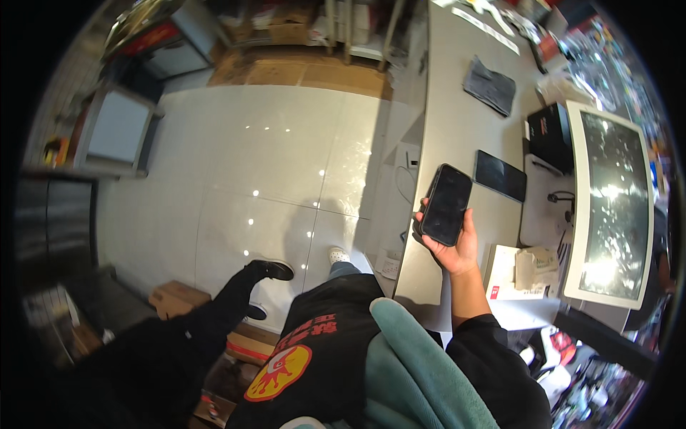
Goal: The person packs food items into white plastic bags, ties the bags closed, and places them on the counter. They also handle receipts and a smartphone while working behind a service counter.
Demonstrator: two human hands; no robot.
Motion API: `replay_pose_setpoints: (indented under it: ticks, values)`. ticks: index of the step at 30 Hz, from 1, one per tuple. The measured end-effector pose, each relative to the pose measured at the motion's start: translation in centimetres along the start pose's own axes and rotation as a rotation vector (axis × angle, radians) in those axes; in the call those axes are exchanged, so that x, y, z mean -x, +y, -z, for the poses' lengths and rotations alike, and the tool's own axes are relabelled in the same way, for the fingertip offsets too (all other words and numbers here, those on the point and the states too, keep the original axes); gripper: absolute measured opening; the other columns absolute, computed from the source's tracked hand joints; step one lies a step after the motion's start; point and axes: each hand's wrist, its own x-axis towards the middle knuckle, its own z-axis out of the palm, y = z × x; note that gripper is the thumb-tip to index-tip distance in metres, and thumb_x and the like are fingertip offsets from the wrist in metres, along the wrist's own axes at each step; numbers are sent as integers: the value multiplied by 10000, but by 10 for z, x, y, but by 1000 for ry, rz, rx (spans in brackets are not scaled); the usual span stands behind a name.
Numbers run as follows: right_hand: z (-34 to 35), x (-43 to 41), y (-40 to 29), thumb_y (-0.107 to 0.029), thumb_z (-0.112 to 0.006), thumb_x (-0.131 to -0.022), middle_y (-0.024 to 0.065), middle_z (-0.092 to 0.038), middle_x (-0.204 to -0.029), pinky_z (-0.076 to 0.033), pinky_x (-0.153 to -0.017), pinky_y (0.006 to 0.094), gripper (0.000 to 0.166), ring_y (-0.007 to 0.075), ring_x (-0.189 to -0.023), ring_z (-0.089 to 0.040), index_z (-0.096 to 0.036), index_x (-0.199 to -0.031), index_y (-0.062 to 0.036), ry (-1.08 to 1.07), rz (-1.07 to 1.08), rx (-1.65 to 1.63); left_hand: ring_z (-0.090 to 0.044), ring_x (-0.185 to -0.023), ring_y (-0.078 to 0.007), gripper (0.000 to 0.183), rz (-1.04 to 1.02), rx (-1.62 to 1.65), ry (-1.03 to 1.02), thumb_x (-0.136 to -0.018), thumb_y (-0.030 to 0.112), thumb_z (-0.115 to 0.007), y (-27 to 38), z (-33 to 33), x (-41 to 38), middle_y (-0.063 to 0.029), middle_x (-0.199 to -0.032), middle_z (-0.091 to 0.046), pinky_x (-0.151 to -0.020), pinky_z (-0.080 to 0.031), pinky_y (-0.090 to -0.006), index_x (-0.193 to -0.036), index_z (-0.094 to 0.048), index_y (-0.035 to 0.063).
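Observation:
A black smartphone (446,205), its screen dark, lies tilted in my right hand (453,236) over the near edge of the pale counter (447,107). My thumb is at its right side and my fingertips show along its left side. Just beyond it a second dark smartphone (500,176) rests flat on the counter. A folded grey cloth (489,86) lies farther up. My left hand is out of view; before me are my dark apron (343,332) and a teal cloth (418,364).
A white-framed monitor (613,204) and a black box (549,137) stand along the counter's far side. A paper packet (536,268) lies on a white box (498,268). At left, another person's black-clad leg (230,300) reaches over the tiled floor, near a cardboard box (179,297).

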Motion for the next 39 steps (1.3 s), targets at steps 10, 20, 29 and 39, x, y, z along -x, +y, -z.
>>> replay_pose_setpoints:
  ticks: [10,20,29,39]
  values:
    - [-8,35,51,-495,-294,-911,120,-553,-1108,-578,-576,380,524,270,-904,-605,-424,-1190,-72,716,727,65,-545,-710,-190,215,344,172,-334,-840,171,-520,30,138,-186,-94,-849,-568,-626,-453,-294,-1000,-525,27]
    - [-37,-59,48,-238,-566,-850,76,-495,-1118,-409,-826,282,498,149,-933,-505,-384,-1268,-38,1461,1058,444,-547,-690,-125,183,-211,-130,-460,-835,107,-471,304,190,-442,-57,-803,-575,-591,-451,-236,-990,-536,35]
    - [-124,-165,-9,-104,-560,-796,76,-509,-1100,-391,-831,287,260,194,-1020,-488,-552,-1052,-58,1735,1329,1058,-530,-737,-103,200,-912,-120,-852,-835,113,-544,581,20,-488,-34,-837,-568,-669,-449,-233,-1016,-554,29]
    - [-192,-380,-238,-126,-642,-721,125,-509,-1080,-375,-886,401,202,322,-1054,-439,-600,-918,-106,1158,1170,1596,-537,-884,-276,230,-1645,-437,-885,-749,98,-600,820,-122,-404,-116,-928,-568,-796,-429,-352,-973,-575,52]
